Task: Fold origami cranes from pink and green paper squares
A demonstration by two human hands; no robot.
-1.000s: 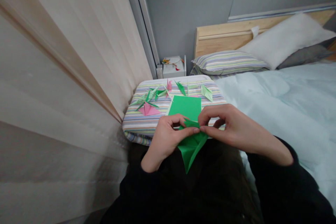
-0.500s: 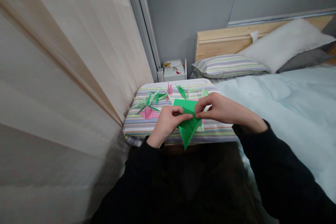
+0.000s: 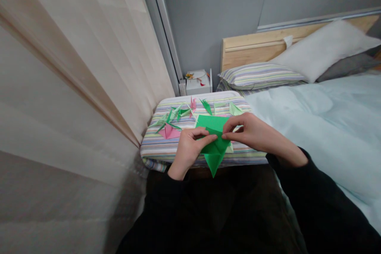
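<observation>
A bright green sheet of origami paper [image 3: 214, 160], partly folded, is held up above the near part of a small table with a striped cloth [image 3: 166, 152]. Its lower corner hangs down to a point past the table's front edge. My left hand [image 3: 191, 146] pinches it on the left between thumb and fingers. On the right side, my right hand [image 3: 248, 130] pinches the same paper, thumb close to the left thumb. Behind and to the left lie folded paper cranes, among them a pink one [image 3: 169, 131] and a dark green one [image 3: 206, 106].
A bed with a pale blue quilt [image 3: 315, 123] adjoins the table on the right, with a striped pillow [image 3: 262, 75] at its head. On the left hangs a beige curtain [image 3: 89, 55]. Behind the table stands a white box-like stand [image 3: 195, 84] bearing small trinkets.
Both hands and the green paper sit slightly lower in view. The flap below my thumbs now shows a horizontal fold line, and the paper's lower tip looks shorter.
</observation>
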